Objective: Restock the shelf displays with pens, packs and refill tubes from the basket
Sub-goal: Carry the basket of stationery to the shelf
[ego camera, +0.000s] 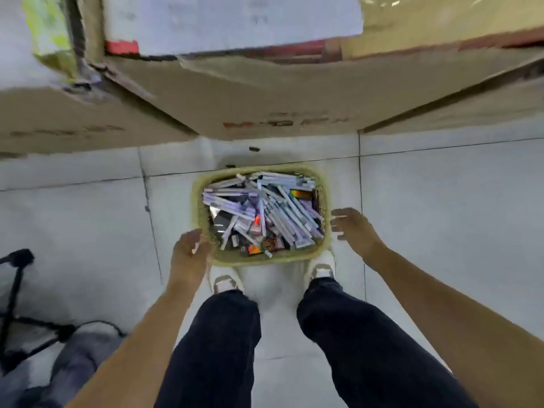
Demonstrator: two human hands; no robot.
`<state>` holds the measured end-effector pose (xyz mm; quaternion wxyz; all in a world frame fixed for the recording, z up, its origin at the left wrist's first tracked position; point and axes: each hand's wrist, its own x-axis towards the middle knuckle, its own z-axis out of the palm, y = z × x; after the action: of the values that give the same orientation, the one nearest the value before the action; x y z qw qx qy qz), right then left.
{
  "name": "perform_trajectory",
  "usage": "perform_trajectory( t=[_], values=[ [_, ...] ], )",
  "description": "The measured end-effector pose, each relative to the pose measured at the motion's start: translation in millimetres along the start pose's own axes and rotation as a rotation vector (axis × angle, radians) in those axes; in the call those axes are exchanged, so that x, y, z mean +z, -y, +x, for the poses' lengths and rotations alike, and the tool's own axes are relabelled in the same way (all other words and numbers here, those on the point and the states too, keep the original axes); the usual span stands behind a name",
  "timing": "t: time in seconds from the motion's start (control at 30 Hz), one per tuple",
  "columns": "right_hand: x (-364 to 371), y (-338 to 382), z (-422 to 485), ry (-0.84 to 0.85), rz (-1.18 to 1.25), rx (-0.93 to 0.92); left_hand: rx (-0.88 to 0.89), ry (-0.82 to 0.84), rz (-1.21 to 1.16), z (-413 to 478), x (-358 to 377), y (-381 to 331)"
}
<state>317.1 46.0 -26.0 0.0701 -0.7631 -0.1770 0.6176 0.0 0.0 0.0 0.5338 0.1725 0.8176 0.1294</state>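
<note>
A pale yellow-green basket [197,213] stands on the tiled floor right in front of my feet. It is filled with several long purple-and-white packs [282,210] and a few small orange and dark packets, lying in a loose heap. My left hand [190,250] hangs by the basket's near left corner, fingers relaxed, holding nothing. My right hand [351,228] hovers just past the basket's right rim, fingers spread and empty. The frame is blurred. No shelf display is in sight.
Large cardboard boxes [265,98] stand close behind the basket and to its left. A black tripod [17,290] and a cable lie at the lower left. My white shoes [225,279] touch the basket's near side.
</note>
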Motion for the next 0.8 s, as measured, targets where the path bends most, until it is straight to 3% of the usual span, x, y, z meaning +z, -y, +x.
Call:
perform_trajectory(
  t=[0.1,0.2,0.37,0.53,0.8],
  values=[
    [16.5,-19.0,51.3,-0.146,-0.093,-0.103,0.001,-0.183,-0.026,50.9,19.8,21.5],
    [30.0,-35.4,80.4,-0.184,-0.116,-0.114,-0.132,-0.137,-0.176,85.7,36.5,37.8],
    [22.8,-37.5,80.0,-0.278,-0.167,-0.202,-0.084,-0.235,-0.120,85.3,29.1,40.7],
    [-12.2,-19.2,3.7,-0.311,-0.206,-0.294,0.104,-0.245,0.025,11.3,6.7,3.0],
    [-105.4,30.1,-203.8,-0.455,-0.020,-0.407,0.391,-0.169,0.195,-183.0,-32.8,-120.1]
  ],
)
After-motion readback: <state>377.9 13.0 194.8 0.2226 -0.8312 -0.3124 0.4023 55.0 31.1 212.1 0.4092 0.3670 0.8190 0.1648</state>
